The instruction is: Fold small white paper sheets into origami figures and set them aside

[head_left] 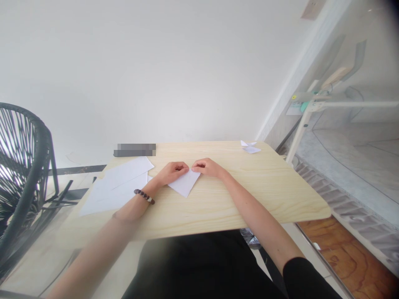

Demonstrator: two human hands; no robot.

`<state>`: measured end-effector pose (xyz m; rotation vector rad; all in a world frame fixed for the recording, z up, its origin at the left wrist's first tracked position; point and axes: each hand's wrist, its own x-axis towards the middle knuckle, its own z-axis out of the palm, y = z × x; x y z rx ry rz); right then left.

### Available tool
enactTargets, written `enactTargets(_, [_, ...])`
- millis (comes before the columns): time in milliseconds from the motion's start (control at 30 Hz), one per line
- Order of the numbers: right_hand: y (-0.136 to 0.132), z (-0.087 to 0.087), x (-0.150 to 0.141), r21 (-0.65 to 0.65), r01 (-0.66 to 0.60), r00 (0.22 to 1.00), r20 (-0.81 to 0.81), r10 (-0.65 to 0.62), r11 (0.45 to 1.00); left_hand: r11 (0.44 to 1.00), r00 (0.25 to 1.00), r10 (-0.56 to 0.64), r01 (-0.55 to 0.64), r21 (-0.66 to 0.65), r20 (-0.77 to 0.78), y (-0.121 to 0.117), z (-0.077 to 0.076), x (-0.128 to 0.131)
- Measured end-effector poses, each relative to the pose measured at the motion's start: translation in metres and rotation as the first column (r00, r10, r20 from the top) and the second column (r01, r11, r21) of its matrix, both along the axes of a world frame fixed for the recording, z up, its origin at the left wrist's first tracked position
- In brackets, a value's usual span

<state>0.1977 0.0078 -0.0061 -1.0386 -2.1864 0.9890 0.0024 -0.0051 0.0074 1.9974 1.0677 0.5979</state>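
A pale wood-grain table with rounded corners stands against a smooth white wall. On its left lie large, thin white sheets, flat and overlapping; the left forearm crosses in front of their right side and hides some of it. Behind them, at the back edge, sits a long dark box, its surface blurred out. At the back right rests a small folded white piece, creased, with one pointed flap raised. A dark chair of woven cord curves beside the table on the left; on the right stand a pale frame and gathered, pleated cloth.

The small paper, crisp and matte with a pointed near corner, is near the middle of the table. The left hand and the right hand are close together, each pinching its far edge, their fingers covering part of it. A bracelet of dark round beads circles the left wrist
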Motion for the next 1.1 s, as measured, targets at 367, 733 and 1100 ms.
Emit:
enactTargets(367, [0.0013, -0.0012, 0.0007, 0.015, 0.001, 1.0, 0.003, -0.001, 1.0, 1.0, 1.0, -0.002, 0.002, 0.011, 0.006, -0.0002, -0.0009, 0.0005])
enactTargets(733, [0.003, -0.0032, 0.0012, 0.023, 0.016, 1.0, -0.023, -0.016, 1.0, 1.0, 1.0, -0.012, 0.012, 0.001, 0.003, 0.0021, -0.0034, -0.0007])
enactTargets(1100, [0.0013, -0.0026, -0.0008, 0.016, 0.003, 1.0, -0.004, -0.003, 1.0, 1.0, 1.0, -0.009, 0.009, 0.0, 0.015, 0.0005, -0.0024, 0.0])
